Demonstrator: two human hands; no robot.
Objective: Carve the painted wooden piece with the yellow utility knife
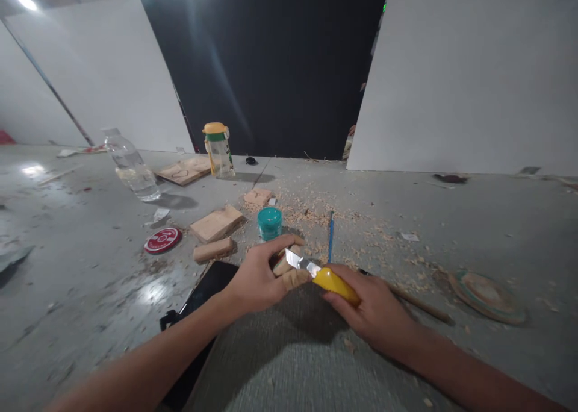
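Observation:
My left hand (pixel 258 279) is closed around a small pale piece of wood (pixel 282 265), mostly hidden by the fingers. Tan tape (pixel 297 278) wraps the thumb of that hand. A yellow utility knife (pixel 338 285) is gripped in my right hand (pixel 379 306), its blade (pixel 298 260) out and pointing left, over the wood and just above the taped thumb. Whether the blade touches the wood I cannot tell. Just beyond my left hand stands a small teal-lidded jar (pixel 270 222).
Wood shavings (pixel 356 228) litter the grey floor. Wooden blocks (pixel 217 223), a red round tin lid (pixel 163 240) and a water bottle (pixel 132 166) are on the left, with a yellow-capped bottle (pixel 220 153) farther back. A blue pencil-like stick (pixel 331 237), a wooden rod (pixel 419 303) and a round disc (pixel 488 296) lie right.

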